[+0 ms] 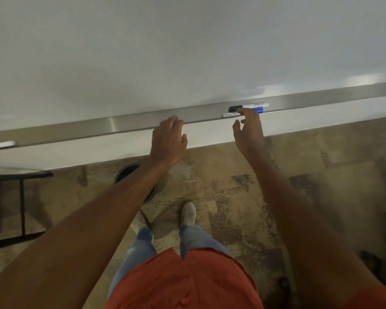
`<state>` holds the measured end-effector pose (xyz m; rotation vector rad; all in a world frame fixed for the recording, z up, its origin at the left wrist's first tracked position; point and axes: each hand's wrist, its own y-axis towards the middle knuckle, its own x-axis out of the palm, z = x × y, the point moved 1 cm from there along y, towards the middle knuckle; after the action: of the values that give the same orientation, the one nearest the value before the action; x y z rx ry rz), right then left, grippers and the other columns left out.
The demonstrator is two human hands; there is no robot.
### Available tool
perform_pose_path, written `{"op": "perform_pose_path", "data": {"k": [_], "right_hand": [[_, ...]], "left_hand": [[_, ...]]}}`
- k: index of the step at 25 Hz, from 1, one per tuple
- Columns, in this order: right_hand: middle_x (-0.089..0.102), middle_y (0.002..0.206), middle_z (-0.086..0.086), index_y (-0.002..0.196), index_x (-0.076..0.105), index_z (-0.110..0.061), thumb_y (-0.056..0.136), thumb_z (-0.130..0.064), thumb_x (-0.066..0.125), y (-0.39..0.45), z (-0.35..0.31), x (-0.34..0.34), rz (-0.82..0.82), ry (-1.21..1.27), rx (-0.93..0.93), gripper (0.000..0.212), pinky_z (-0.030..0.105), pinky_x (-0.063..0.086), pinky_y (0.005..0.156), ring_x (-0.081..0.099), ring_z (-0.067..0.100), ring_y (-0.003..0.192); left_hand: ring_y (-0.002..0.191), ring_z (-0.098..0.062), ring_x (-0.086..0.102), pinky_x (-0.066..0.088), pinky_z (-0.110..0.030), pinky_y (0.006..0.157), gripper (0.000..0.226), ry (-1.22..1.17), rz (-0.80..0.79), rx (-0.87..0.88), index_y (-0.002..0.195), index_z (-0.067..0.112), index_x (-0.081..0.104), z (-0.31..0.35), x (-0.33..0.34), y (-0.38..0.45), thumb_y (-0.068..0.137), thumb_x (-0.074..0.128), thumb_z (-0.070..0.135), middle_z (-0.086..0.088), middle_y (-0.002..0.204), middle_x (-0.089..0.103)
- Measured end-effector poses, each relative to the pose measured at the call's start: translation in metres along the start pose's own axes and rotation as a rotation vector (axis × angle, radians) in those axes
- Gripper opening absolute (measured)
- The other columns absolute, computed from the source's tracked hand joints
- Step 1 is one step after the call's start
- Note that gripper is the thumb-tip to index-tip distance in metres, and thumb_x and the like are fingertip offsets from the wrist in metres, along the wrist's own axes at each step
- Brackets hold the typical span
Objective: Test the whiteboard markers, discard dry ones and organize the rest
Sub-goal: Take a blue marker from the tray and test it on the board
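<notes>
Head view: person stands at the whiteboard (165, 52), both arms out to the metal marker tray (129, 124). Two markers lie together on the tray: black-capped marker (243, 107) behind, blue-capped marker (230, 115) in front. Right hand (249, 130) reaches over them, fingers spread and relaxed, fingertips touching the front one, nothing gripped yet. Left hand (167, 139) rests on the tray lip, fingers loose, holding nothing. Another white marker (0, 144) lies far left on the tray. Round bin (129, 172) on the floor below. Board shows no test marks; testing, discarding and sorting all seem left.
</notes>
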<state>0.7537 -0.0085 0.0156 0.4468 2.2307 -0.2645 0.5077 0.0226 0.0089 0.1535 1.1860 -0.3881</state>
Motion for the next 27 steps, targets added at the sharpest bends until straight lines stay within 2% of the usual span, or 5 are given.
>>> {"op": "perform_pose_path", "data": {"k": [5, 14, 19, 23, 27], "right_hand": [[0.052, 0.137, 0.003, 0.136, 0.055, -0.021, 0.099, -0.011, 0.057, 0.026, 0.013, 0.008, -0.138, -0.291, -0.104, 0.038, 0.036, 0.05, 0.082, 0.049, 0.024, 0.126], [0.055, 0.12, 0.009, 0.121, 0.066, -0.02, 0.097, -0.002, 0.054, 0.048, 0.018, 0.015, -0.17, -0.454, -0.278, 0.033, 0.042, 0.058, 0.071, 0.054, 0.027, 0.108], [0.056, 0.112, 0.003, 0.11, 0.06, -0.018, 0.096, 0.0, 0.054, 0.052, 0.016, 0.007, -0.19, -0.437, -0.338, 0.023, 0.045, 0.054, 0.062, 0.053, 0.026, 0.1], [0.058, 0.112, 0.002, 0.111, 0.058, -0.017, 0.1, -0.006, 0.055, 0.036, 0.0, 0.001, -0.172, -0.376, -0.386, 0.016, 0.043, 0.054, 0.063, 0.054, 0.024, 0.1], [0.059, 0.109, 0.0, 0.112, 0.06, -0.014, 0.107, -0.024, 0.05, -0.003, -0.041, -0.009, -0.102, 0.041, -0.292, 0.014, 0.03, 0.047, 0.075, 0.054, 0.019, 0.098]], "left_hand": [[0.132, -0.034, 0.049, 0.042, -0.049, 0.109, 0.045, 0.041, -0.034, -0.012, 0.139, 0.008, 0.052, -0.008, 0.014, 0.004, 0.097, 0.06, 0.022, -0.013, 0.143, 0.053], [0.132, -0.032, 0.049, 0.039, -0.047, 0.111, 0.049, 0.068, -0.029, -0.028, 0.142, 0.012, 0.048, -0.012, 0.025, 0.002, 0.096, 0.061, 0.022, -0.01, 0.143, 0.054], [0.139, -0.033, 0.042, 0.036, -0.046, 0.116, 0.055, 0.036, -0.071, -0.012, 0.147, 0.009, 0.044, -0.012, 0.024, -0.002, 0.096, 0.061, 0.019, -0.013, 0.149, 0.049], [0.153, -0.031, 0.023, 0.024, -0.046, 0.123, 0.053, -0.095, -0.219, -0.062, 0.154, 0.012, 0.036, -0.008, 0.007, -0.003, 0.105, 0.049, 0.029, -0.011, 0.163, 0.032], [0.155, -0.024, 0.021, 0.021, -0.042, 0.124, 0.053, -0.29, -0.312, -0.172, 0.154, 0.017, 0.039, -0.001, -0.02, -0.01, 0.109, 0.033, 0.044, -0.006, 0.167, 0.026]]}}
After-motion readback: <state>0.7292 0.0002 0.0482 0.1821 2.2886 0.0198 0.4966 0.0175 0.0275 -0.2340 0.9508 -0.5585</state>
